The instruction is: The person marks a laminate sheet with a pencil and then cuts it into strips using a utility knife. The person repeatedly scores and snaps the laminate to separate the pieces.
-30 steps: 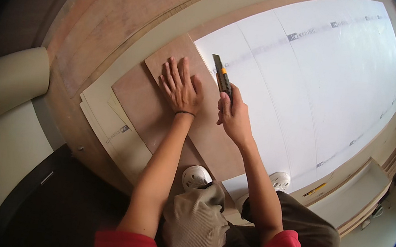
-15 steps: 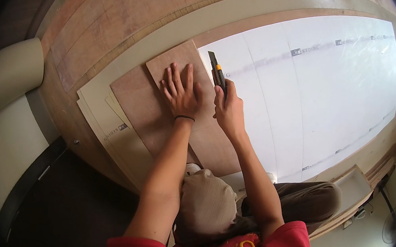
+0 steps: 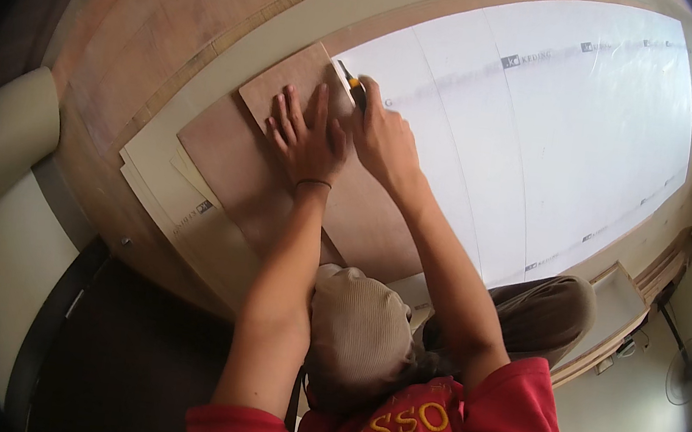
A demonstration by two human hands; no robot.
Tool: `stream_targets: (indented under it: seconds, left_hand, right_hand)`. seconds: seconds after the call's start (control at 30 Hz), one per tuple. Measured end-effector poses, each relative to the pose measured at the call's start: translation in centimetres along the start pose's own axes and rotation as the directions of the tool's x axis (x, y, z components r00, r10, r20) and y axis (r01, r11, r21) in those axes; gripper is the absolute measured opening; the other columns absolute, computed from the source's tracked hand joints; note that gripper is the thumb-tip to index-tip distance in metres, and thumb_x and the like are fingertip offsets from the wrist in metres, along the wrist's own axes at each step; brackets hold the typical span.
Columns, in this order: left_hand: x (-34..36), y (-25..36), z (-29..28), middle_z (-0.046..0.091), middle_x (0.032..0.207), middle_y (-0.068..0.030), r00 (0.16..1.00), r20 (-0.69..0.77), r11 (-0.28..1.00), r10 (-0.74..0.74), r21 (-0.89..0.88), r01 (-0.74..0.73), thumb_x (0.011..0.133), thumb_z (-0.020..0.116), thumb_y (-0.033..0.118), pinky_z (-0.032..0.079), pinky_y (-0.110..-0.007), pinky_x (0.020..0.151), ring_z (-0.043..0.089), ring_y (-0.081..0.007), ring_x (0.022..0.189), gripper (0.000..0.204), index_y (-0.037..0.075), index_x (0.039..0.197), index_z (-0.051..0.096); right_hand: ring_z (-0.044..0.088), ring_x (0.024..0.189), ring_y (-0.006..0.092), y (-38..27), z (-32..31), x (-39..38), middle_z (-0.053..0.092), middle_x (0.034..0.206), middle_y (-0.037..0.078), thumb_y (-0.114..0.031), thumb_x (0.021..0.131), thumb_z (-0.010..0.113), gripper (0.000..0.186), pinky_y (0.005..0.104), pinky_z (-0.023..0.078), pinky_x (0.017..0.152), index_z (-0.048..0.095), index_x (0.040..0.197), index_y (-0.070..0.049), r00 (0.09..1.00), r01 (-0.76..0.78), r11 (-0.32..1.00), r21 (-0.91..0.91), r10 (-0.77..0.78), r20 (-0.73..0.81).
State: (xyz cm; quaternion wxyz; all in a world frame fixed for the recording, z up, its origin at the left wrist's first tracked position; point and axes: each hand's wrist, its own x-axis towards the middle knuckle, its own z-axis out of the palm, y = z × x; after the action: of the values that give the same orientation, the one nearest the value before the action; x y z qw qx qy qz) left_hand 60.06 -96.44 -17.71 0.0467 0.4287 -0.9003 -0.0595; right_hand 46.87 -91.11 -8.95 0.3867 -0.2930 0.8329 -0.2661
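Note:
My left hand (image 3: 309, 143) lies flat with spread fingers on a narrow brown wooden board (image 3: 375, 224). In my right hand (image 3: 388, 142) is a black and yellow utility knife (image 3: 354, 88), held at the board's right edge near its far end. The blade tip seems to meet the white sheet (image 3: 584, 149) along that edge, though actual contact is hard to make out. Beneath the narrow board and to its left, a second brown board (image 3: 222, 146) shows. Printed marks and thin lines run across the white sheet.
Cream sheets (image 3: 146, 172) stick out left of the boards. My bent knees, in brown trousers (image 3: 544, 315), are close to the sheet's near edge. A shallow wooden tray (image 3: 618, 302) is at the right, near a fan (image 3: 689, 370). A cream roll (image 3: 16, 114) stands at the far left.
My right hand has brought the knife left and down from above the white sheet to the board's edge, its fingers now over the handle. My left hand stays spread on the board.

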Motion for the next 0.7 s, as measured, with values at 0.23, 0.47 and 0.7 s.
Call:
stream_targets:
  seconds: [0.23,0.47,0.7]
  left_hand:
    - [0.2,0.5,0.0,0.022,0.162,-0.0153,1.000,0.021,1.000,-0.009,-0.008,0.009,0.093,0.049,0.039,0.018,-0.060,0.117,0.021,-0.0365,0.149,0.063,0.035,0.154,0.033]
    - [0.1,0.1,0.4,0.024,0.161,-0.0148,0.999,-0.028,0.997,0.020,0.069,-0.018,0.090,0.054,0.042,0.025,-0.060,0.115,0.024,-0.0367,0.148,0.066,0.037,0.153,0.033]
    - [-0.1,0.2,0.6,0.025,0.160,-0.0154,1.000,-0.007,0.997,-0.003,0.082,0.004,0.091,0.053,0.043,0.025,-0.060,0.114,0.024,-0.0369,0.147,0.068,0.037,0.154,0.027]
  right_hand:
    - [0.069,0.078,0.0449,1.5,1.3,2.5,0.067,0.083,0.028,-0.016,0.086,0.065,0.053,0.0500,0.056,0.065,0.040,0.129,-0.001,0.988,0.144,0.964,-0.223,-0.152,-0.015]
    - [0.069,0.074,0.0443,0.5,0.8,3.0,0.068,0.079,0.026,-0.012,0.084,0.064,0.046,0.0475,0.057,0.062,0.044,0.121,0.005,0.986,0.164,0.940,-0.299,-0.154,0.057]
    - [0.069,0.075,0.0457,-1.3,0.6,4.6,0.068,0.078,0.027,-0.015,0.094,0.051,0.027,0.0496,0.056,0.066,0.049,0.111,0.005,0.993,0.085,0.946,-0.313,-0.055,0.105]
